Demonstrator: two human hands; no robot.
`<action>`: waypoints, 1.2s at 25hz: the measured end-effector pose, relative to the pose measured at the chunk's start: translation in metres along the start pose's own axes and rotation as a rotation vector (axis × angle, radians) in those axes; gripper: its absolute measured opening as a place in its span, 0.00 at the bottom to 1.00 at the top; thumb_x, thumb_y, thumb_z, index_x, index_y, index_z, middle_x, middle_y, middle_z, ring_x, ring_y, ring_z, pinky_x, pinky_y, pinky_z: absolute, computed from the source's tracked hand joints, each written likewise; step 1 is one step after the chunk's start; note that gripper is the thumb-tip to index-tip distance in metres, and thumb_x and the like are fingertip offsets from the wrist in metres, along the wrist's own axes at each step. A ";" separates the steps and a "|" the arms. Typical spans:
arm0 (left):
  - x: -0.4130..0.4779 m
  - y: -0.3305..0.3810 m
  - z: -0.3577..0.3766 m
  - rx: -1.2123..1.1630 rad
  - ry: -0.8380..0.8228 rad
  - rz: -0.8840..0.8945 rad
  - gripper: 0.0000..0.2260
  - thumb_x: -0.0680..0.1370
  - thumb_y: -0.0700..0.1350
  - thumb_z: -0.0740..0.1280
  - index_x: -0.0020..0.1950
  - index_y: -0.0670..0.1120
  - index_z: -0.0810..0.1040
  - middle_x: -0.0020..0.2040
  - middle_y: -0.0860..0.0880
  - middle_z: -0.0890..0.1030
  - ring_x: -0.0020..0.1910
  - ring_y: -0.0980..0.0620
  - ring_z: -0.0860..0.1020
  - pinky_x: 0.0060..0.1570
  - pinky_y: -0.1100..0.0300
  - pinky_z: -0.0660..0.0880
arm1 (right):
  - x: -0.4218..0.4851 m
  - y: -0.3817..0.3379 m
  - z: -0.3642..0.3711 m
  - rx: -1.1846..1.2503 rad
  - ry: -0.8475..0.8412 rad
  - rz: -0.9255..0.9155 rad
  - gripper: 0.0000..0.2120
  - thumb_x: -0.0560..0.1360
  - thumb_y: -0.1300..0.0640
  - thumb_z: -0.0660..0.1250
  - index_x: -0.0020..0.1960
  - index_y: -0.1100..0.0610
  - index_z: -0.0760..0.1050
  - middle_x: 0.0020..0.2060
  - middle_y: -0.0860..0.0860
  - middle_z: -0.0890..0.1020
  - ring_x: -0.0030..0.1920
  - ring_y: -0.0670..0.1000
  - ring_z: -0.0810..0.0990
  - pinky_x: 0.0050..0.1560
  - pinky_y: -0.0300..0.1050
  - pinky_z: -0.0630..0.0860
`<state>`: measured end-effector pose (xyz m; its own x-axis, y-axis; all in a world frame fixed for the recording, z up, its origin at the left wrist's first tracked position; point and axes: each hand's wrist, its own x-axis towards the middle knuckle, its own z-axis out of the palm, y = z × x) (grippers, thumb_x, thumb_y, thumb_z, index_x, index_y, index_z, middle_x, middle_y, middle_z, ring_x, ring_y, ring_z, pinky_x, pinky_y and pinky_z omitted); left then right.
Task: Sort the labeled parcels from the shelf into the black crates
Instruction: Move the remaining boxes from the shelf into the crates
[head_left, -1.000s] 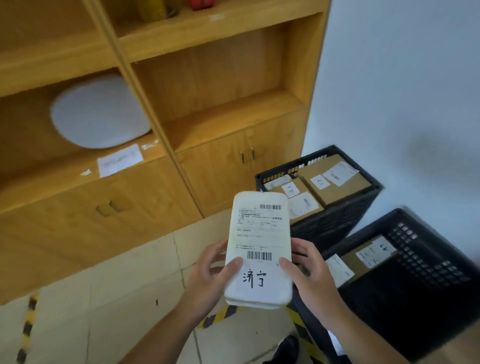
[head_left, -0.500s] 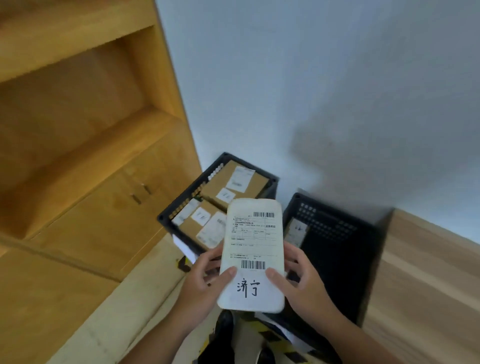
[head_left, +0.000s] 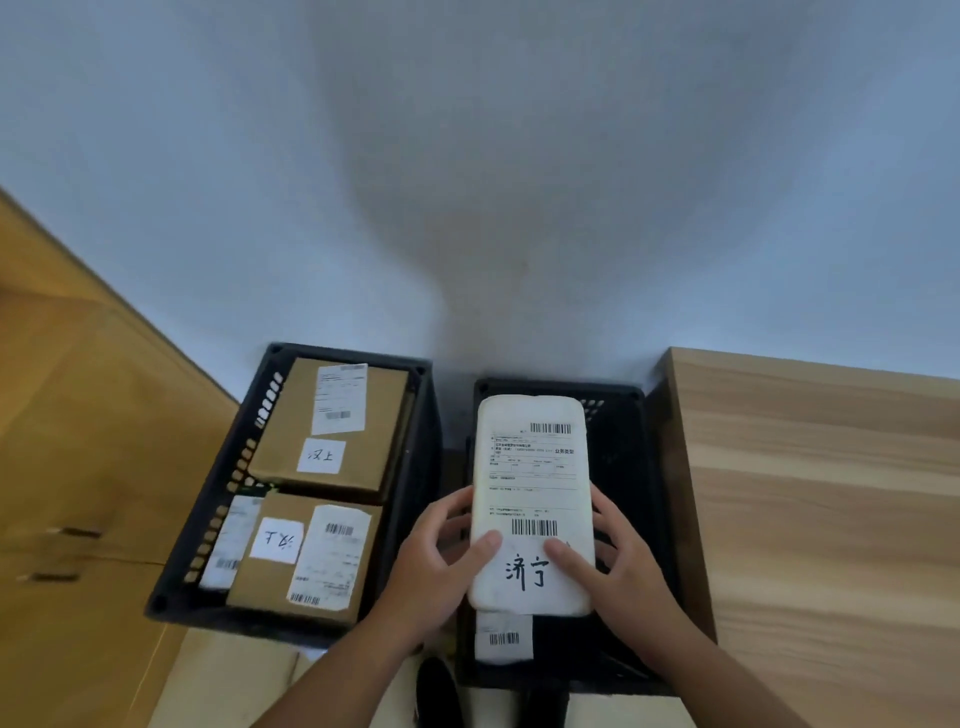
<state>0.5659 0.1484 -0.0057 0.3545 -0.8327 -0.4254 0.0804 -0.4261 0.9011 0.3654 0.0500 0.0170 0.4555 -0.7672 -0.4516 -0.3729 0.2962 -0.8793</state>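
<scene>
Over right black crate (head_left: 639, 415): white parcel (head_left: 532, 499) pinched by left hand (head_left: 436, 561) and right hand (head_left: 618, 561), not yet dropped. Left black crate (head_left: 208, 525) already holds brown boxes (head_left: 332, 421). Shelf unseen, remainder unknown.

Soft, even indoor light, rather dim. A broad grey shadow spreads over the pale wall (head_left: 519, 156). The wooden cabinet (head_left: 78, 467) at left is smeared with blur, and wide-angle bending shows at the edges. Fine print on the white parcel (head_left: 532, 467) is unreadable.

Wood cabinet (head_left: 78, 467) L, wood tabletop (head_left: 831, 493) R, grey wall (head_left: 467, 156) behind
</scene>
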 end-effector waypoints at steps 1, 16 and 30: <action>0.017 -0.007 0.001 0.016 -0.009 -0.005 0.22 0.76 0.51 0.76 0.66 0.63 0.73 0.64 0.61 0.78 0.60 0.68 0.77 0.49 0.65 0.80 | 0.015 0.009 -0.001 0.007 0.016 0.010 0.43 0.68 0.45 0.79 0.78 0.38 0.62 0.64 0.45 0.81 0.61 0.47 0.84 0.53 0.52 0.85; 0.180 -0.153 0.034 0.673 0.111 0.088 0.30 0.79 0.58 0.67 0.79 0.56 0.62 0.71 0.61 0.58 0.68 0.66 0.58 0.67 0.61 0.64 | 0.192 0.174 0.015 0.059 0.082 0.128 0.37 0.76 0.58 0.76 0.79 0.44 0.64 0.65 0.41 0.81 0.64 0.42 0.80 0.57 0.41 0.82; 0.163 -0.166 0.030 0.516 0.052 0.008 0.31 0.80 0.53 0.68 0.79 0.61 0.57 0.72 0.68 0.61 0.72 0.69 0.61 0.65 0.70 0.61 | 0.223 0.199 0.018 -0.013 0.060 0.258 0.48 0.73 0.42 0.76 0.83 0.39 0.50 0.78 0.41 0.67 0.75 0.41 0.69 0.73 0.48 0.71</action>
<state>0.5823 0.0730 -0.2273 0.3998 -0.8236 -0.4024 -0.3879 -0.5498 0.7398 0.4071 -0.0525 -0.2618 0.2950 -0.6998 -0.6506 -0.4808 0.4797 -0.7340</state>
